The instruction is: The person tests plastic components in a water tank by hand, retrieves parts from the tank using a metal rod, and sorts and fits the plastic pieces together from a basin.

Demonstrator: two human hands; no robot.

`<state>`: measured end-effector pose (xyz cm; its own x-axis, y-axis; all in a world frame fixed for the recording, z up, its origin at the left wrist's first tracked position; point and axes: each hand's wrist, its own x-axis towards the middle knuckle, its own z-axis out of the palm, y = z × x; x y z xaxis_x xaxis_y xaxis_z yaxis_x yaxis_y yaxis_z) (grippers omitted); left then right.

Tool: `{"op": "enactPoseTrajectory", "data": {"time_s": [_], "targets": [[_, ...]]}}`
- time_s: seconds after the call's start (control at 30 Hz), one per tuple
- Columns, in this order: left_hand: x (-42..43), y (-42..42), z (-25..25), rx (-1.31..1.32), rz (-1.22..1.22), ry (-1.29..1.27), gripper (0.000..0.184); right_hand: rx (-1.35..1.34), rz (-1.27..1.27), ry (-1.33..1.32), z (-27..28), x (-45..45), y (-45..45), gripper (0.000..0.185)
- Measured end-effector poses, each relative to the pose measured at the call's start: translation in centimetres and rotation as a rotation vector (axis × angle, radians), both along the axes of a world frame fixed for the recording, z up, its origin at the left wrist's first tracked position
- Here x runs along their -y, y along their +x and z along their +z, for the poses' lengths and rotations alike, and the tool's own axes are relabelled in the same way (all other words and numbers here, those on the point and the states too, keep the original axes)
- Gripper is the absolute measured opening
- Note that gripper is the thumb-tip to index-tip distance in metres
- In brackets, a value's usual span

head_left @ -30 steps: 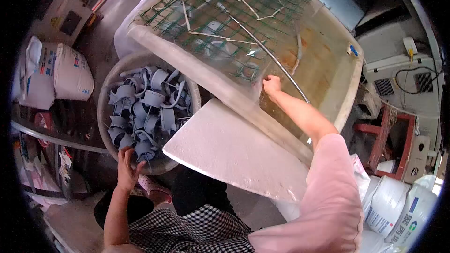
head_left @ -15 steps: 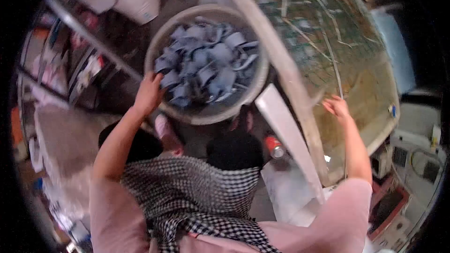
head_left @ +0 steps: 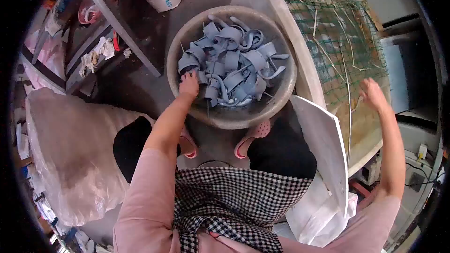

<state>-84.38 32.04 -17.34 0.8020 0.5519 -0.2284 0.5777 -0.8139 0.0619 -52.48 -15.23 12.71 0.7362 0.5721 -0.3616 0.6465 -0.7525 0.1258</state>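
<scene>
While curved grey plastic parts point(head_left: 231, 61) lie in a round grey basin point(head_left: 234, 122), long axes pointing variously, bent-fingered left hand point(head_left: 190, 84) touches them; right hand point(head_left: 373, 94) curls near green mesh point(head_left: 330, 42), both grips indiscernible

Left arm point(head_left: 166, 124) was extended forward, left hand point(head_left: 189, 84) palm down, grip hard to make out. Right arm point(head_left: 393, 152) was bent, out to side, right hand point(head_left: 373, 94) loosely curled.
</scene>
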Motion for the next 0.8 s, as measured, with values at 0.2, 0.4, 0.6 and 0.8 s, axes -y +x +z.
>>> {"op": "enactPoseTrajectory", "data": {"time_s": [0.2,0.4,0.6,0.8], "targets": [[-2.4,2.6,5.8,0.316,-0.165,-0.255,0.047,0.012,0.331,0.115,0.5,-15.5,3.7,0.034],[-2.3,3.9,15.0,0.803,-0.396,-0.599,0.042,-0.374,0.179,0.438,-2.4,-26.2,-3.2,0.039],[1.3,4.6,23.4,0.983,-0.476,-0.727,0.047,-1.034,-0.405,0.99,-6.3,-27.6,-10.1,0.045],[2.9,4.8,24.2,0.976,-0.52,-0.617,0.051,-1.833,-0.483,1.2,-6.6,-29.0,-15.6,0.043]]}}
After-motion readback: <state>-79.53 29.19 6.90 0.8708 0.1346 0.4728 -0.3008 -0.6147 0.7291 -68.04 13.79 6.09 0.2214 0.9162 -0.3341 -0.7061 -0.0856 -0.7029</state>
